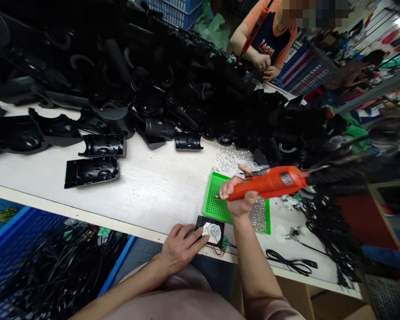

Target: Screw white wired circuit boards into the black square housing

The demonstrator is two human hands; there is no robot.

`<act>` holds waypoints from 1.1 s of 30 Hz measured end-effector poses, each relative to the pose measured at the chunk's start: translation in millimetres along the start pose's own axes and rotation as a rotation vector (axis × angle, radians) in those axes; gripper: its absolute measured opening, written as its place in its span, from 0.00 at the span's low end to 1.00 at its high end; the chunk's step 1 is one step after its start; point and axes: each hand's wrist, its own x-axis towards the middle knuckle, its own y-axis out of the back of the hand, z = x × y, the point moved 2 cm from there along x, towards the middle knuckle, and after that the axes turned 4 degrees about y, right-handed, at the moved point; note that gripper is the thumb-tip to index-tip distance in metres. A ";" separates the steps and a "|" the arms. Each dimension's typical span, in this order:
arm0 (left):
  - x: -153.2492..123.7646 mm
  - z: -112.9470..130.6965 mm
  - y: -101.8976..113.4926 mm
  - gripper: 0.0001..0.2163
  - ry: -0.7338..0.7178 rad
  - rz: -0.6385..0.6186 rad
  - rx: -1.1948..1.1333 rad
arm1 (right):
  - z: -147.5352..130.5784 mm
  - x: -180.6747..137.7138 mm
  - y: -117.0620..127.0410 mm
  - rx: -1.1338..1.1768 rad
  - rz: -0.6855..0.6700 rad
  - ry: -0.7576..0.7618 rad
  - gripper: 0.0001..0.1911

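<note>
Orange screwdriver [270,184] gripped in raised right hand [238,195]; left hand [180,249] flat, steadying black part [210,231].

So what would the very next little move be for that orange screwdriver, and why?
Probably dip the orange screwdriver to the green screw tray. The right hand holds it level, its tip over the tray, apart from the small black part that the left hand pins at the table edge. Whether the tip already carries a screw cannot be told.
</note>
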 end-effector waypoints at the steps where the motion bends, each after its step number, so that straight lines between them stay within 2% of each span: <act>1: 0.3 0.1 0.2 0.11 0.002 0.002 -0.003 | 8.2 1.5 1.1 -0.010 -0.001 -0.024 0.32; 6: 1.0 0.4 0.2 0.10 0.018 -0.016 0.002 | 24.2 -2.1 4.8 -0.061 0.027 -0.096 0.35; 9: 1.0 0.6 -0.1 0.10 0.024 -0.015 0.003 | 28.8 -4.1 7.7 -0.080 -0.010 -0.141 0.34; 14: -1.4 0.2 -1.8 0.10 0.023 -0.021 -0.005 | 37.5 -5.1 6.2 -0.053 -0.065 -0.120 0.32; 17: -2.5 -0.3 -2.4 0.11 0.026 -0.038 0.016 | 21.6 -1.5 1.1 -0.090 -0.015 -0.092 0.33; 20: -0.8 -0.3 -1.0 0.11 0.013 -0.037 0.012 | -21.1 -0.7 -0.4 -0.115 0.088 0.007 0.33; 23: 2.5 0.3 1.5 0.11 -0.010 -0.022 0.011 | -66.5 -14.6 2.5 -0.088 0.118 0.059 0.34; 25: 4.0 0.7 2.5 0.11 -0.017 -0.021 0.017 | -82.8 -33.2 5.6 -0.064 0.113 0.044 0.35; 29: 3.5 1.6 1.5 0.11 -0.016 -0.046 0.030 | -77.4 -72.8 12.1 -0.044 0.148 0.049 0.34; 33: 2.0 2.1 0.1 0.11 -0.015 -0.042 0.031 | -56.2 -90.6 15.9 -0.040 0.184 0.064 0.34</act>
